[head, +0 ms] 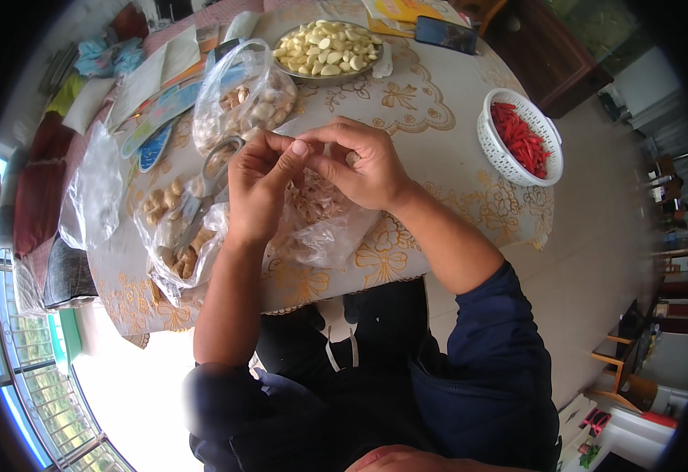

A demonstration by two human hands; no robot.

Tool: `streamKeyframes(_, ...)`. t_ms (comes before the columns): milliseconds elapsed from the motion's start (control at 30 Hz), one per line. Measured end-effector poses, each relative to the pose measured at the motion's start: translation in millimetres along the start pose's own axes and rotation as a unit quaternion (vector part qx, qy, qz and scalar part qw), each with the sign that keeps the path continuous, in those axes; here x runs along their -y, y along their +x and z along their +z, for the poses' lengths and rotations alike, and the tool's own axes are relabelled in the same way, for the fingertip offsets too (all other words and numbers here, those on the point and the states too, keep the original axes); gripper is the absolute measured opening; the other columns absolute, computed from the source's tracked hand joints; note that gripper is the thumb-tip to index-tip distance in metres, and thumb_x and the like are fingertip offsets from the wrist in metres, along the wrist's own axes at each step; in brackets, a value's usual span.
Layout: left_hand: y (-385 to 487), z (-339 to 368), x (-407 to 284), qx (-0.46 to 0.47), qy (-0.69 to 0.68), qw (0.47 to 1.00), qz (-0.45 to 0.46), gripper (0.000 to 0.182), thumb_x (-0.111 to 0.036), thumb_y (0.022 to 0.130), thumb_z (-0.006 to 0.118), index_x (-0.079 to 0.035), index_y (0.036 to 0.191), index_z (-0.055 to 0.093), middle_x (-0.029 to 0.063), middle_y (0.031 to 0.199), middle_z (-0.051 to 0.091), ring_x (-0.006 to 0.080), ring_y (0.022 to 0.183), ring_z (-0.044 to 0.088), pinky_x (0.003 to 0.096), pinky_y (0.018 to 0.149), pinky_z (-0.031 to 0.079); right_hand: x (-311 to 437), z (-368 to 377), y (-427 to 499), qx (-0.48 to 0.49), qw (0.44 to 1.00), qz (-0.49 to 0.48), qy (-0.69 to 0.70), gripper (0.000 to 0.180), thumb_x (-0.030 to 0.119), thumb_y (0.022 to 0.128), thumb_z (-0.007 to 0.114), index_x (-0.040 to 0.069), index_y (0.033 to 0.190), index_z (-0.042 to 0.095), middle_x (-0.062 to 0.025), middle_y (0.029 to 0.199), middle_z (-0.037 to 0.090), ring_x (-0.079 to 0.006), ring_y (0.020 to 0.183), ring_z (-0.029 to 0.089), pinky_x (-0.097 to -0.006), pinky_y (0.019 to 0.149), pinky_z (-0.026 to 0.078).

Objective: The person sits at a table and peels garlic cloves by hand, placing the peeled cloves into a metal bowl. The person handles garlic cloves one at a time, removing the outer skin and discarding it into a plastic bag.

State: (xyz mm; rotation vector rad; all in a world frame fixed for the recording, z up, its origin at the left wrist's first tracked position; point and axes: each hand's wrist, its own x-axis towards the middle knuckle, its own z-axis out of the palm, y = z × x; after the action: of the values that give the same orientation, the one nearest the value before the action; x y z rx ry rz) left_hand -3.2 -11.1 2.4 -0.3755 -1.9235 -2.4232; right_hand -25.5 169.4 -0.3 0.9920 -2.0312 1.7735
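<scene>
My left hand (pixel 259 183) and my right hand (pixel 359 162) meet fingertip to fingertip above a clear plastic bag (pixel 326 239) strewn with garlic skins (pixel 314 200). What the fingertips pinch is hidden. A small pale piece, apparently a garlic clove (pixel 353 158), shows in the curl of my right hand. Behind my left hand stands a plastic bag of garlic bulbs (pixel 255 109). Scissors (pixel 211 174) lie left of that hand, over an opened bag of ginger root (pixel 186 259). Peeled garlic cloves (pixel 326 50) fill a round metal plate (pixel 305 75) farther back.
A white plastic basket (pixel 488 138) of red chili peppers (pixel 521 138) stands near the table's right edge. At the back lie a smartphone (pixel 447 35) and yellow packets (pixel 400 12). Papers (pixel 155 71), a blue insole-shaped piece (pixel 155 147) and an empty plastic bag (pixel 91 189) are at left.
</scene>
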Motion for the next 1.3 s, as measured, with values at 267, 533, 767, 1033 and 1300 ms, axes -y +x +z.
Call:
streamKeyframes(267,-1.0,0.7,0.4,-0.001,0.040,0.999,-0.015,0.030,-0.028,0.106,0.059,-0.006,0.087,0.060,-0.0004,0.069,0.056,0.0076,0.061,0.049,0.0248,0.057,0.043,-9.5,-0.6,-1.9,-0.013,1.000,0.000,-0.008,0.012,0.006,0.090,0.075,0.002,0.102,0.074,-0.0080,0.087,0.069,-0.0149,0.073,0.066,-0.0285,0.066,0.053)
streamKeyframes(533,-1.5,1.6,-1.0,-0.002,0.029,1.000,-0.011,0.033,-0.029,0.108,0.055,-0.007,0.084,0.056,-0.0023,0.067,0.050,0.0067,0.058,0.042,0.0250,0.054,0.037,-4.2,0.7,0.0,-0.004,1.000,-0.005,0.005,0.018,0.007,0.096,0.070,-0.001,0.112,0.073,-0.0065,0.096,0.071,-0.0104,0.083,0.067,-0.0250,0.072,0.054)
streamKeyframes(767,0.4,-2.1,5.2,-0.007,-0.066,0.998,0.000,0.029,-0.024,0.107,0.056,-0.006,0.085,0.057,-0.0038,0.069,0.050,0.0042,0.056,0.039,0.0234,0.050,0.033,-5.5,2.6,-1.5,-0.033,0.998,0.046,0.040,0.018,0.010,0.096,0.071,-0.001,0.110,0.072,-0.0083,0.098,0.073,-0.0097,0.083,0.067,-0.0257,0.074,0.054)
streamKeyframes(1033,-2.7,7.3,5.3,-0.056,0.011,0.998,0.012,0.031,-0.025,0.104,0.062,-0.009,0.079,0.055,-0.0061,0.068,0.048,0.0026,0.056,0.036,0.0223,0.050,0.029,-20.5,-27.7,75.0,-0.128,0.988,0.036,-0.076,0.026,0.022,0.093,0.077,0.001,0.108,0.075,-0.0059,0.091,0.076,-0.0075,0.077,0.066,-0.0238,0.068,0.052)
streamKeyframes(1300,-0.2,9.1,8.1,-0.054,0.060,0.997,0.000,0.035,-0.027,0.100,0.070,-0.002,0.078,0.059,-0.0070,0.068,0.050,0.0027,0.064,0.040,0.0224,0.056,0.035,-96.9,-83.9,207.3,-0.049,0.869,0.063,-0.488,0.031,0.038,0.087,0.074,0.012,0.101,0.080,-0.0120,0.097,0.077,-0.0293,0.091,0.073,-0.0400,0.082,0.056)
